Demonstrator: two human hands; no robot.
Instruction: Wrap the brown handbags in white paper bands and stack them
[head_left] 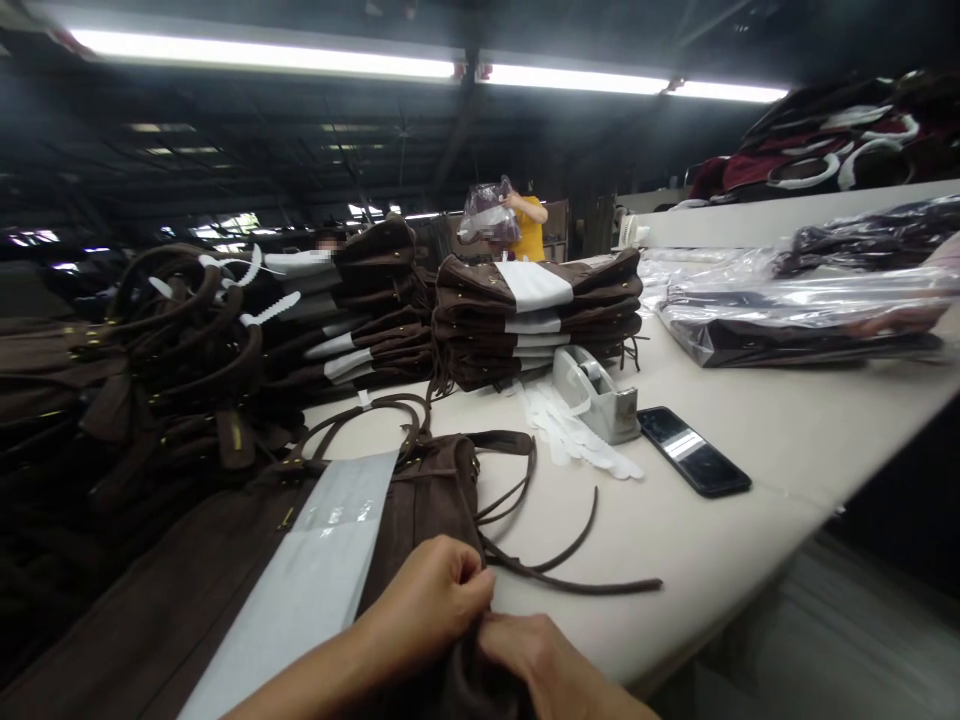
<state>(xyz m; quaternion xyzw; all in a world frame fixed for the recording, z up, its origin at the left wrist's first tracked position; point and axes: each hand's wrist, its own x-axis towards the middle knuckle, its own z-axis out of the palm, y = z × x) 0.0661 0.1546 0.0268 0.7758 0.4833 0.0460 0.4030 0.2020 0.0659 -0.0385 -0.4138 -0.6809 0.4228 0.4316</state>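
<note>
A dark brown handbag lies on the pale table in front of me, with a white paper band wrapped across it. My left hand is closed on the bag's right side edge. Close beside it, my right hand pinches the same edge, lower and nearer to me. The fingertips of both hands are partly hidden by the bag's material. Thin brown straps trail from the bag over the tabletop, and its looped handles lie at the far end.
Past the bag stand a grey tape dispenser, white strips and a black phone. Stacks of banded brown bags rise behind; more bags crowd the left. Plastic-wrapped bags lie right. A person in yellow holds a wrapped bag.
</note>
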